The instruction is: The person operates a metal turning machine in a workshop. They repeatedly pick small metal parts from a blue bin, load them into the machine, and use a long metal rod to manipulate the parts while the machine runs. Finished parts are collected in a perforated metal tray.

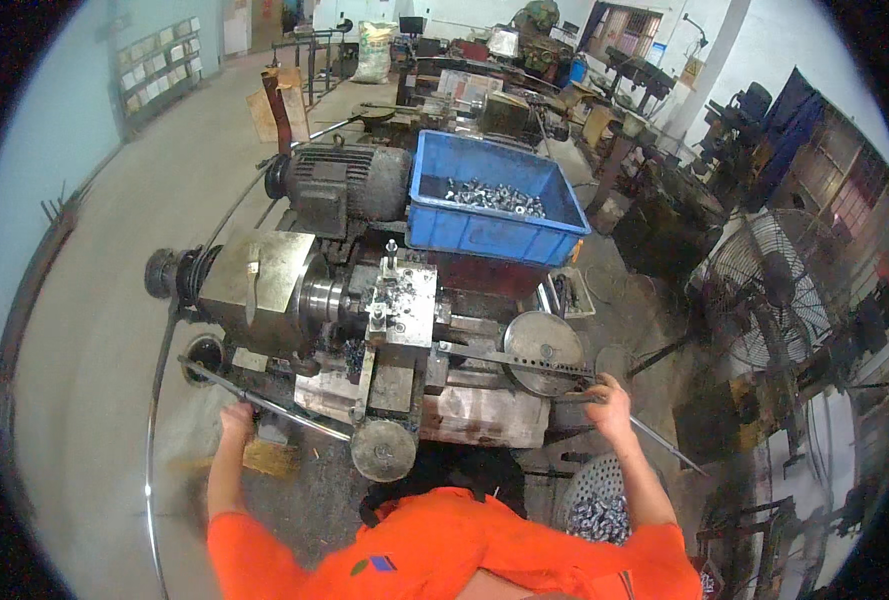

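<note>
In front of me stands a small metal lathe with a tool post block (407,300) beside its spindle (321,298). My left hand (235,417) is closed at a long shiny metal rod (299,415) that slopes across the machine's left front; its fingertips are partly hidden. At the right, my right hand (607,404) closes round the handle end of a flat lever bar with holes (524,360). This bar passes over a round metal disc (544,350). A smaller round handwheel (383,450) sits at the lathe's front, close to my body.
Behind the lathe, a blue plastic bin (499,235) holds many small metal parts, next to a finned motor (349,180). A perforated basket of metal parts (596,510) stands low at my right. Farther right is a large caged fan (769,285). More machinery lines the back.
</note>
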`<state>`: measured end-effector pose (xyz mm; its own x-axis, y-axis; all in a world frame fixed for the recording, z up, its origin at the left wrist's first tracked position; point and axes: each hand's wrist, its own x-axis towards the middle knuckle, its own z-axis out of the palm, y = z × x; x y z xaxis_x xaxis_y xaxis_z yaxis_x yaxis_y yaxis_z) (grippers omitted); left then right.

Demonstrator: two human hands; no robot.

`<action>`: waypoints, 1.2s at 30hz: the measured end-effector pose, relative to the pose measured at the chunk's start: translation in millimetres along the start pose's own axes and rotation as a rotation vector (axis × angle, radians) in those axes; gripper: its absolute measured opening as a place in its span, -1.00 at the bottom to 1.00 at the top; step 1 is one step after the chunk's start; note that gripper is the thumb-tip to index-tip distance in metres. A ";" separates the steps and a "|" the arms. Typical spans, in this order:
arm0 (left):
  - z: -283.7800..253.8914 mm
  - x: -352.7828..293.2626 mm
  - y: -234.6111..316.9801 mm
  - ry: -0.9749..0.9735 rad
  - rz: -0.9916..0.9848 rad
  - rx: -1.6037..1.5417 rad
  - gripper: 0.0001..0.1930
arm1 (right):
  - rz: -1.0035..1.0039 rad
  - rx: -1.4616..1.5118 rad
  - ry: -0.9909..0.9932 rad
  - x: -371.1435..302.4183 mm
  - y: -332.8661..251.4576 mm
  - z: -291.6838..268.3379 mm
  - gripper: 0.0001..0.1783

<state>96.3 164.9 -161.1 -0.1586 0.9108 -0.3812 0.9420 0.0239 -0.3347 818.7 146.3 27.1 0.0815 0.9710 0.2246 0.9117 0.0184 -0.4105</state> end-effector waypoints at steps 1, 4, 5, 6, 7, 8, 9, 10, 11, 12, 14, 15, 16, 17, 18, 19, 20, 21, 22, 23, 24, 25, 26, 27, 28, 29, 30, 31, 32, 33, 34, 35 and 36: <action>4.3 -2.8 -0.3 0.041 -0.031 -0.026 -0.65 | 0.114 0.036 0.005 -4.4 8.6 -4.0 -0.55; 20.0 -7.8 -19.3 0.171 -0.132 -0.385 -0.64 | 0.206 -0.274 0.023 -38.7 80.1 -0.3 -0.39; 23.2 -7.6 -20.6 0.213 -0.160 -0.560 -0.64 | 0.240 -0.200 0.057 -57.6 123.5 6.0 -0.34; -12.8 -21.5 -16.3 0.241 -0.145 -0.630 -0.63 | 0.148 -0.317 0.079 -76.8 143.6 -2.3 -0.30; -4.4 -24.7 -29.0 0.233 -0.190 -0.812 -0.63 | 0.210 -0.385 0.065 -76.6 158.0 -5.9 -0.34; 5.4 -23.5 -48.8 0.232 -0.227 -0.985 -0.64 | 0.284 -0.449 0.056 -77.9 174.6 -4.8 -0.39; 1.9 -24.3 -59.4 0.225 -0.251 -1.149 -0.64 | 0.374 -0.515 0.043 -84.8 185.4 -4.2 -0.43; -0.1 -23.5 -62.4 0.319 -0.296 -1.310 -0.63 | 0.432 -0.533 -0.006 -87.6 196.6 -4.5 -0.48; -18.9 -26.1 -57.5 0.414 -0.336 -1.470 -0.61 | 0.495 -0.553 -0.055 -88.3 204.1 -5.8 -0.52; -36.6 -29.2 -51.3 0.510 -0.380 -1.626 -0.59 | 0.557 -0.571 -0.107 -91.1 206.1 -4.9 -0.56; -61.8 -36.1 -41.0 0.503 -0.469 -1.807 -0.52 | 0.598 -0.551 -0.069 -98.1 188.0 4.2 -0.62; -78.6 -38.5 -28.5 0.460 -0.454 -1.832 -0.49 | 0.623 -0.542 -0.048 -106.5 173.5 7.5 -0.65; -87.5 -38.7 -20.9 0.390 -0.473 -1.799 -0.49 | 0.636 -0.478 -0.121 -114.8 155.2 8.8 -0.64; -102.3 -40.5 -7.1 0.354 -0.595 -1.741 -0.56 | 0.648 -0.419 -0.192 -122.7 131.9 4.1 -0.64; -99.0 -37.4 2.5 0.453 -0.561 -1.790 -0.61 | 0.658 -0.360 -0.258 -129.1 107.1 -1.1 -0.63; -89.7 -31.3 10.0 0.555 -0.526 -1.835 -0.66 | 0.579 -0.357 -0.334 -142.1 83.5 -2.3 -0.64; -83.7 -20.9 12.5 0.568 -0.529 -1.844 -0.69 | 0.555 -0.175 -0.330 -172.3 105.6 15.8 -0.68; -74.3 -18.0 5.8 0.599 -0.554 -1.843 -0.72 | 0.603 0.012 -0.335 -175.3 74.0 16.2 -0.71; -73.3 -11.2 5.9 0.618 -0.557 -1.851 -0.75 | 0.664 0.171 -0.294 -199.3 88.6 42.6 -0.74; -76.0 -13.4 6.5 0.628 -0.554 -1.824 -0.76 | 0.805 0.548 -0.318 -199.9 62.5 40.6 -0.80; -81.3 -18.7 8.0 0.636 -0.554 -1.800 -0.77 | 0.888 0.407 -0.380 -192.7 33.4 39.5 -0.80; -84.8 -22.1 8.2 0.646 -0.550 -1.777 -0.77 | 0.893 0.566 -0.264 -192.8 10.8 39.5 -0.78; -84.6 -18.8 6.8 0.643 -0.605 -1.731 -0.71 | 0.899 0.619 -0.296 -194.9 14.7 41.8 -0.78; -82.8 -18.3 6.0 0.641 -0.607 -1.743 -0.72 | 0.905 0.672 -0.328 -197.8 19.0 45.2 -0.77; -80.7 -18.1 5.8 0.638 -0.608 -1.755 -0.72 | 0.900 0.639 -0.329 -199.9 21.5 48.6 -0.77; -84.2 -18.4 8.5 0.636 -0.604 -1.768 -0.72 | 0.895 0.609 -0.324 -201.1 24.4 51.4 -0.77; -83.5 -16.8 9.6 0.627 -0.608 -1.775 -0.71 | 0.891 0.577 -0.320 -202.8 27.5 54.3 -0.77; -80.5 -14.0 9.7 0.617 -0.612 -1.783 -0.71 | 0.877 0.619 -0.304 -206.0 31.2 58.5 -0.78; -76.9 -11.5 8.8 0.608 -0.618 -1.790 -0.70 | 0.861 0.660 -0.290 -209.0 34.2 63.3 -0.77; -71.1 -7.9 5.9 0.617 -0.603 -1.800 -0.70 | 0.845 0.702 -0.279 -210.1 32.7 65.2 -0.77; -65.9 -3.5 3.7 0.625 -0.588 -1.809 -0.69 | 0.863 0.723 -0.270 -209.7 30.9 64.8 -0.76; -65.1 -3.5 3.1 0.633 -0.575 -1.816 -0.69 | 0.883 0.744 -0.264 -206.8 23.7 61.7 -0.76; -63.9 -3.9 2.7 0.620 -0.585 -1.787 -0.70 | 0.903 0.764 -0.258 -204.6 18.1 58.7 -0.76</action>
<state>118.4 187.7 -105.4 -0.7704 0.6234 -0.1336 0.0568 0.2758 0.9595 794.9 -38.1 -78.1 0.4036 0.7243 -0.5589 0.0875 -0.6387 -0.7645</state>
